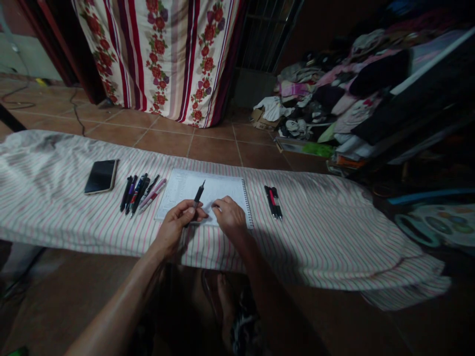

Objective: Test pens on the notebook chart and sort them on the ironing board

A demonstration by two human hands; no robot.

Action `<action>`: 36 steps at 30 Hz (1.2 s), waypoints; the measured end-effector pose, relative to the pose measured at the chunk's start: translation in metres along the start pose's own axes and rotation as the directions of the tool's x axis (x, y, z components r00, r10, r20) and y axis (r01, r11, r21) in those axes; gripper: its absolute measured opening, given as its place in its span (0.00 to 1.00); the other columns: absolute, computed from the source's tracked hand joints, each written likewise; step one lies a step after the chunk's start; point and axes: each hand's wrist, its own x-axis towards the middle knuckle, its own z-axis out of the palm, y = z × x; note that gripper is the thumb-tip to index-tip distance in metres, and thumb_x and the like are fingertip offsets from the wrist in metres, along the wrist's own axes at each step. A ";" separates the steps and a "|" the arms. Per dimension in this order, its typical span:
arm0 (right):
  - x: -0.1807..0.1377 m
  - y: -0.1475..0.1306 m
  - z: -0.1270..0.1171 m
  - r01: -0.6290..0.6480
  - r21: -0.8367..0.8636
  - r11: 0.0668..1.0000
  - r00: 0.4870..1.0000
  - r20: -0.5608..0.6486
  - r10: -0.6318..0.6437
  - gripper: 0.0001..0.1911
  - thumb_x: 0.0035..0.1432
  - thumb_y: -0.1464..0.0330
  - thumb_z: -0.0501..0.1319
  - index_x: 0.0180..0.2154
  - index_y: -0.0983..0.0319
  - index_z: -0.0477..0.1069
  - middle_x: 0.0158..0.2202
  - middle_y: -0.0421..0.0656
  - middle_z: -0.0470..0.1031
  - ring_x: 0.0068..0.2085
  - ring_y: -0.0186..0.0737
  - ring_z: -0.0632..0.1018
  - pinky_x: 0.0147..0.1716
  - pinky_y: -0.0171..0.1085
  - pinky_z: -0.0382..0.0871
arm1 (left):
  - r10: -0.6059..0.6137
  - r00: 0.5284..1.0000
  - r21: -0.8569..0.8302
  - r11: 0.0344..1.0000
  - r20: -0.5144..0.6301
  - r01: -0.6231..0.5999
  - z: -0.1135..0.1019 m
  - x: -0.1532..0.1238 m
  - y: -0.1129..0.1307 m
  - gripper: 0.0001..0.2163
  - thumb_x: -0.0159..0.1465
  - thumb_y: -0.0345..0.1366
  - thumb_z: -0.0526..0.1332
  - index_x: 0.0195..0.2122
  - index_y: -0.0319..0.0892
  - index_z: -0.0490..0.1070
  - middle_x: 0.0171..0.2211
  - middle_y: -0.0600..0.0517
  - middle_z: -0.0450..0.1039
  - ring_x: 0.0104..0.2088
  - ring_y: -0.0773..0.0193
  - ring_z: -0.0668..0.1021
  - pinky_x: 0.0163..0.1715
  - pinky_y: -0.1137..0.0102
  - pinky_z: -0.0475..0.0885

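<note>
Head camera: at the upper right a cardboard box (264,120) sits on the tiled floor (218,143), with a white cloth (273,108) at its top; whether the cloth lies inside or only across it cannot be told. A large heap of clothes (334,91) spreads behind it.

The pen (198,194) is near the centre of the frame, above the lower part of an open spiral notebook (226,185). Its long axis runs steeply, leaning slightly right, with the narrow tip toward the top of the frame. The left hand (181,215) grips its lower part between thumb and fingers. The right hand (229,213), just beside it over the notebook, has its fingers curled; whether they pinch anything cannot be made out.

Left of the notebook, a fanned group of pens (139,195) lies with most long axes slanting up to the right, near a dark-screened phone (101,176). Right of it, three pens (273,202) lie close together, slanting down to the right, on the striped cloth (319,222).
</note>
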 end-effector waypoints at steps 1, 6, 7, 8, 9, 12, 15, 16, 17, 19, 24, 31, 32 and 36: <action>0.001 0.000 -0.002 -0.013 0.060 0.998 1.000 -0.021 0.014 0.09 0.56 0.69 0.54 0.34 0.58 0.73 0.35 0.43 0.72 0.35 0.37 0.72 0.34 0.34 0.62 | -0.009 1.000 -0.002 1.000 -0.006 0.009 0.000 0.000 0.000 0.08 0.56 0.36 0.61 0.34 0.38 0.71 0.28 0.50 0.74 0.32 0.65 0.74 0.40 0.70 0.64; 0.008 0.004 -0.008 -0.073 0.567 0.820 0.983 -0.098 0.155 0.07 0.51 0.67 0.56 0.33 0.61 0.71 0.31 0.41 0.73 0.30 0.34 0.72 0.33 0.35 0.64 | -0.041 0.999 -0.018 0.999 0.011 0.041 0.005 0.000 -0.002 0.08 0.54 0.35 0.63 0.34 0.37 0.71 0.27 0.50 0.74 0.29 0.66 0.74 0.36 0.71 0.65; 0.010 0.005 -0.008 -0.092 0.681 0.726 0.977 -0.079 0.198 0.09 0.50 0.65 0.58 0.34 0.61 0.71 0.29 0.40 0.72 0.28 0.33 0.72 0.31 0.34 0.64 | -0.041 0.999 -0.016 0.999 0.017 0.042 0.007 0.000 -0.002 0.08 0.54 0.35 0.63 0.34 0.37 0.71 0.27 0.50 0.73 0.28 0.67 0.73 0.34 0.72 0.65; 0.011 0.006 -0.009 -0.116 0.779 0.616 0.970 -0.045 0.240 0.11 0.48 0.64 0.59 0.35 0.61 0.71 0.27 0.39 0.71 0.26 0.32 0.71 0.28 0.33 0.63 | -0.040 0.999 -0.013 0.999 0.021 0.041 0.008 0.000 -0.003 0.08 0.54 0.34 0.63 0.34 0.36 0.71 0.26 0.51 0.72 0.27 0.67 0.73 0.32 0.72 0.64; 0.011 0.007 -0.010 -0.141 0.853 0.502 0.962 -0.002 0.273 0.14 0.46 0.63 0.61 0.36 0.62 0.71 0.25 0.37 0.70 0.24 0.31 0.70 0.25 0.32 0.61 | -0.040 0.999 -0.010 0.999 0.023 0.040 0.009 0.000 -0.004 0.08 0.54 0.34 0.63 0.34 0.37 0.72 0.26 0.51 0.72 0.26 0.68 0.72 0.30 0.73 0.64; 0.010 0.007 -0.016 -0.196 0.954 0.229 0.943 0.120 0.310 0.18 0.42 0.62 0.64 0.37 0.64 0.72 0.23 0.37 0.68 0.22 0.27 0.65 0.20 0.29 0.55 | -0.046 0.999 0.000 0.999 0.021 0.046 0.013 0.000 -0.006 0.08 0.54 0.34 0.62 0.34 0.37 0.72 0.25 0.52 0.71 0.24 0.70 0.70 0.28 0.74 0.62; 0.008 0.007 -0.027 -0.232 0.973 0.017 0.931 0.217 0.293 0.16 0.39 0.64 0.66 0.33 0.64 0.74 0.27 0.39 0.71 0.24 0.26 0.65 0.19 0.29 0.53 | -0.066 0.998 0.004 0.998 0.010 0.066 0.018 0.001 -0.009 0.09 0.54 0.35 0.62 0.35 0.37 0.73 0.25 0.53 0.71 0.23 0.71 0.69 0.27 0.74 0.62; 0.007 0.007 -0.030 -0.243 0.969 -0.051 0.926 0.247 0.286 0.15 0.38 0.65 0.67 0.32 0.64 0.74 0.28 0.39 0.71 0.24 0.26 0.66 0.19 0.28 0.54 | -0.072 0.997 0.010 0.997 0.004 0.072 0.019 0.001 -0.009 0.10 0.54 0.35 0.62 0.36 0.37 0.73 0.25 0.53 0.71 0.23 0.71 0.69 0.26 0.75 0.62; 0.007 0.007 -0.033 -0.252 0.962 -0.109 0.920 0.273 0.280 0.14 0.38 0.66 0.67 0.31 0.63 0.74 0.28 0.39 0.72 0.25 0.27 0.67 0.20 0.28 0.55 | -0.074 0.997 0.020 0.997 -0.004 0.074 0.021 0.001 -0.010 0.11 0.55 0.37 0.62 0.37 0.38 0.73 0.24 0.53 0.70 0.22 0.72 0.69 0.26 0.75 0.61; 0.007 0.009 -0.037 -0.261 0.946 -0.191 0.913 0.306 0.270 0.12 0.38 0.68 0.68 0.30 0.63 0.73 0.28 0.39 0.72 0.25 0.27 0.68 0.20 0.28 0.56 | -0.066 0.997 0.049 0.997 -0.026 0.068 0.024 0.002 -0.011 0.12 0.55 0.39 0.62 0.37 0.38 0.73 0.23 0.54 0.70 0.21 0.73 0.68 0.24 0.76 0.60; 0.007 0.013 -0.041 -0.268 0.910 -0.316 0.906 0.349 0.238 0.09 0.41 0.70 0.67 0.29 0.61 0.73 0.29 0.39 0.73 0.26 0.26 0.70 0.18 0.25 0.56 | -0.082 0.995 0.045 0.995 -0.054 0.084 0.032 0.002 -0.012 0.13 0.52 0.43 0.64 0.32 0.37 0.73 0.17 0.55 0.67 0.18 0.73 0.67 0.21 0.76 0.59; 0.006 0.016 -0.044 -0.271 0.895 -0.355 0.908 0.360 0.216 0.06 0.43 0.72 0.64 0.29 0.61 0.73 0.30 0.39 0.74 0.26 0.26 0.71 0.17 0.26 0.56 | -0.089 0.993 0.055 0.994 -0.076 0.094 0.037 0.002 -0.016 0.13 0.49 0.42 0.66 0.29 0.35 0.74 0.20 0.53 0.71 0.20 0.71 0.70 0.22 0.75 0.62; 0.006 0.017 -0.043 -0.270 0.899 -0.344 0.911 0.355 0.211 0.06 0.44 0.72 0.64 0.30 0.61 0.73 0.30 0.39 0.74 0.26 0.26 0.71 0.18 0.25 0.56 | -0.091 0.993 0.059 0.994 -0.081 0.096 0.037 0.002 -0.017 0.14 0.49 0.42 0.66 0.31 0.36 0.74 0.20 0.53 0.70 0.19 0.72 0.69 0.21 0.75 0.62; 0.005 0.018 -0.041 -0.264 0.921 -0.286 0.920 0.330 0.213 0.07 0.44 0.70 0.65 0.31 0.60 0.73 0.31 0.39 0.74 0.27 0.27 0.72 0.20 0.26 0.60 | -0.072 0.993 0.081 0.993 -0.093 0.080 0.037 0.003 -0.023 0.20 0.49 0.41 0.66 0.42 0.38 0.72 0.20 0.55 0.70 0.17 0.73 0.68 0.20 0.75 0.61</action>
